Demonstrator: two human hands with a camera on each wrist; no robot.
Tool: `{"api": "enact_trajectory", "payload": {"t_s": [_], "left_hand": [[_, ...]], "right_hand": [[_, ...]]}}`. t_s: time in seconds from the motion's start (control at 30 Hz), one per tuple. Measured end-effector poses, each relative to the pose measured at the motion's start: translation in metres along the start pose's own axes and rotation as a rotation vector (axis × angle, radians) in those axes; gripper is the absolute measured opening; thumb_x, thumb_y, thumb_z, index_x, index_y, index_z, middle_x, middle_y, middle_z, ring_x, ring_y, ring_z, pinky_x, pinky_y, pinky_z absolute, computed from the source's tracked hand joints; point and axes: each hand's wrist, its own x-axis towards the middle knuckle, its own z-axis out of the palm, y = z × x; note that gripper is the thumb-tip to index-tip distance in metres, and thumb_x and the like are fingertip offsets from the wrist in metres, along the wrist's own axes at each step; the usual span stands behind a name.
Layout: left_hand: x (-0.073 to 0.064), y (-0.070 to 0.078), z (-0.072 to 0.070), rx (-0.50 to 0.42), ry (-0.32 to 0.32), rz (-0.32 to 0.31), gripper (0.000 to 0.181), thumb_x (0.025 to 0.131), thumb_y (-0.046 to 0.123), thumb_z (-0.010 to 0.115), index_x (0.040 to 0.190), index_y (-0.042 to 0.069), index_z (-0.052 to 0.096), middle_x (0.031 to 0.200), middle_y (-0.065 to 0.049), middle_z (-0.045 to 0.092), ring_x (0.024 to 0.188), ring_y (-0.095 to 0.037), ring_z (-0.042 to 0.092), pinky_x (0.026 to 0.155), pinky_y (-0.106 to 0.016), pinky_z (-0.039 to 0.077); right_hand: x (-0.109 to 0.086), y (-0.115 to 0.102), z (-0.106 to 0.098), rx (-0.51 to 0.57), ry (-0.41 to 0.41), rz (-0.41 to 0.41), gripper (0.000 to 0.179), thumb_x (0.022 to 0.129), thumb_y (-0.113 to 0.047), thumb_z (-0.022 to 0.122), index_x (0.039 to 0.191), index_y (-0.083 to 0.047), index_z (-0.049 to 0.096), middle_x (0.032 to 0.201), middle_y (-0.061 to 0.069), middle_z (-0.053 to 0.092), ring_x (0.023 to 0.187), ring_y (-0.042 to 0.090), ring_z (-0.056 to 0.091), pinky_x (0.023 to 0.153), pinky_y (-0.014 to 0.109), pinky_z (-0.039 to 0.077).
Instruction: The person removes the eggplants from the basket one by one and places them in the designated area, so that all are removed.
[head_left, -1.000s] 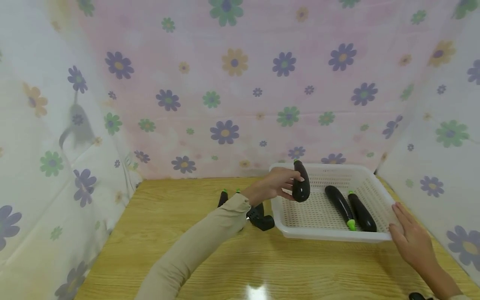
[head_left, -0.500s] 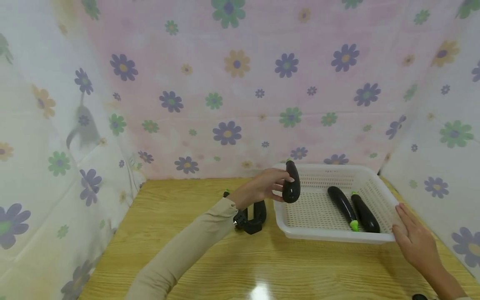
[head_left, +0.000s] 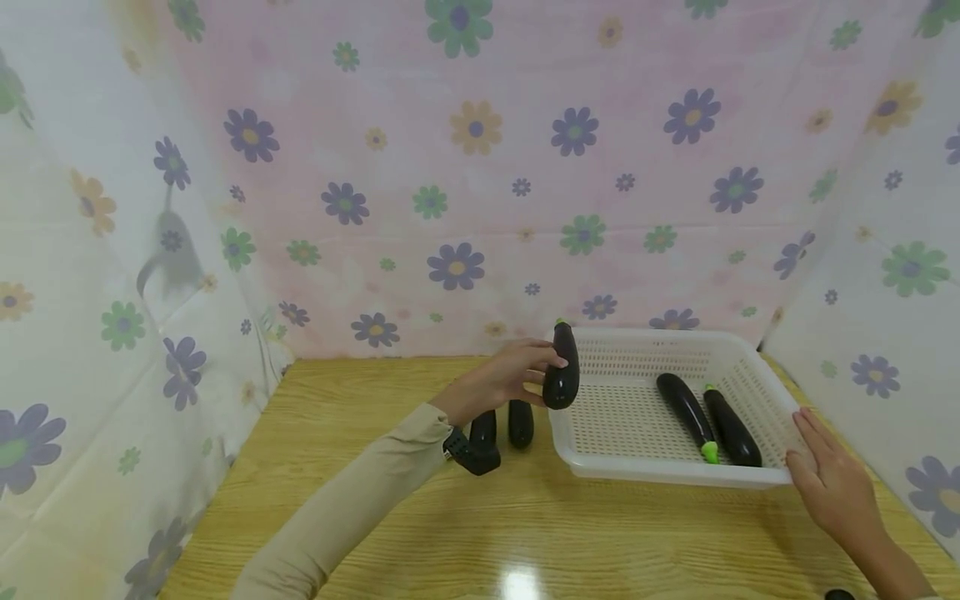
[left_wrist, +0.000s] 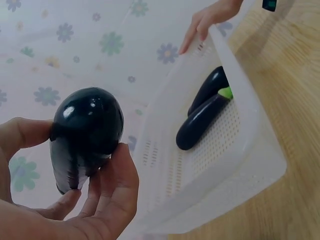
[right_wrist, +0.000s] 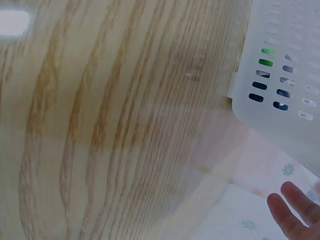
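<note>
In the head view my left hand [head_left: 517,371] grips a dark, glossy eggplant [head_left: 562,371], stem end up, over the left side of a white perforated basket [head_left: 675,472]. The left wrist view shows thumb and fingertips round this eggplant [left_wrist: 87,130], its rounded end toward the camera. Two eggplants lie in the basket's right part: one [head_left: 684,408] has its green stem toward me, the other [head_left: 731,427] has its stem away. My right hand [head_left: 836,483] rests at the basket's right rim with fingers extended; two straight fingers [right_wrist: 285,212] show in the right wrist view.
Two more eggplants, one [head_left: 483,429] beside the other [head_left: 521,423], lie on the wooden table [head_left: 360,417] left of the basket, partly covered by my left arm. A black wrist device [head_left: 476,458] is on that arm. Flower-patterned cloth [head_left: 450,208] encloses the table's back and sides.
My left hand has moved left with the eggplant, from over the basket's interior to its left rim. The right hand stays at the right rim; the view has shifted slightly.
</note>
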Motion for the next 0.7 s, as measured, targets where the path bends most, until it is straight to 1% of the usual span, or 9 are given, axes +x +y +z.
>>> {"api": "enact_trajectory", "payload": {"t_s": [0.13, 0.23, 0.37, 0.5, 0.63, 0.7], "left_hand": [[-0.004, -0.002, -0.007, -0.002, 0.000, -0.002, 0.053, 0.081, 0.016, 0.062, 0.129, 0.012, 0.040, 0.113, -0.008, 0.053, 0.096, -0.028, 0.056, 0.071, -0.046, 0.048], [-0.008, -0.004, -0.012, 0.011, 0.012, -0.005, 0.059, 0.080, 0.017, 0.062, 0.133, 0.014, 0.036, 0.115, -0.008, 0.052, 0.096, -0.028, 0.056, 0.070, -0.046, 0.049], [-0.016, -0.008, -0.022, 0.035, 0.004, 0.006, 0.053, 0.081, 0.016, 0.060, 0.130, 0.016, 0.041, 0.115, -0.010, 0.051, 0.096, -0.029, 0.055, 0.072, -0.046, 0.048], [-0.025, -0.009, -0.031, 0.025, -0.012, 0.024, 0.049, 0.082, 0.016, 0.059, 0.128, 0.016, 0.042, 0.116, -0.011, 0.051, 0.097, -0.030, 0.054, 0.073, -0.047, 0.047], [-0.033, -0.010, -0.040, 0.034, -0.010, 0.033, 0.051, 0.083, 0.017, 0.058, 0.130, 0.018, 0.040, 0.118, -0.010, 0.050, 0.099, -0.030, 0.055, 0.074, -0.047, 0.047], [-0.036, -0.011, -0.044, 0.044, -0.003, 0.029, 0.052, 0.083, 0.018, 0.058, 0.131, 0.018, 0.039, 0.119, -0.010, 0.050, 0.098, -0.030, 0.055, 0.074, -0.046, 0.047]], "right_hand": [[-0.001, 0.001, 0.000, 0.006, -0.015, 0.009, 0.053, 0.088, -0.010, 0.039, 0.138, -0.004, 0.024, 0.144, 0.009, 0.018, 0.129, 0.034, 0.014, 0.098, 0.057, 0.011], [-0.002, 0.001, 0.001, 0.011, -0.027, 0.015, 0.053, 0.088, -0.011, 0.039, 0.138, -0.004, 0.023, 0.144, 0.009, 0.017, 0.129, 0.035, 0.013, 0.097, 0.059, 0.011], [-0.003, 0.001, 0.001, 0.018, -0.037, 0.014, 0.053, 0.089, -0.011, 0.038, 0.139, -0.004, 0.022, 0.145, 0.008, 0.016, 0.130, 0.033, 0.011, 0.098, 0.058, 0.010], [-0.003, 0.001, 0.002, 0.020, -0.024, 0.010, 0.053, 0.088, -0.010, 0.039, 0.139, -0.004, 0.023, 0.144, 0.009, 0.017, 0.129, 0.035, 0.013, 0.096, 0.059, 0.012], [-0.001, 0.000, 0.001, 0.025, -0.012, 0.010, 0.053, 0.088, -0.010, 0.039, 0.138, -0.004, 0.024, 0.144, 0.009, 0.018, 0.128, 0.038, 0.015, 0.095, 0.060, 0.013], [-0.001, 0.000, 0.001, 0.025, -0.019, 0.017, 0.053, 0.088, -0.011, 0.039, 0.139, -0.005, 0.023, 0.144, 0.008, 0.017, 0.129, 0.033, 0.013, 0.096, 0.059, 0.013]]}}
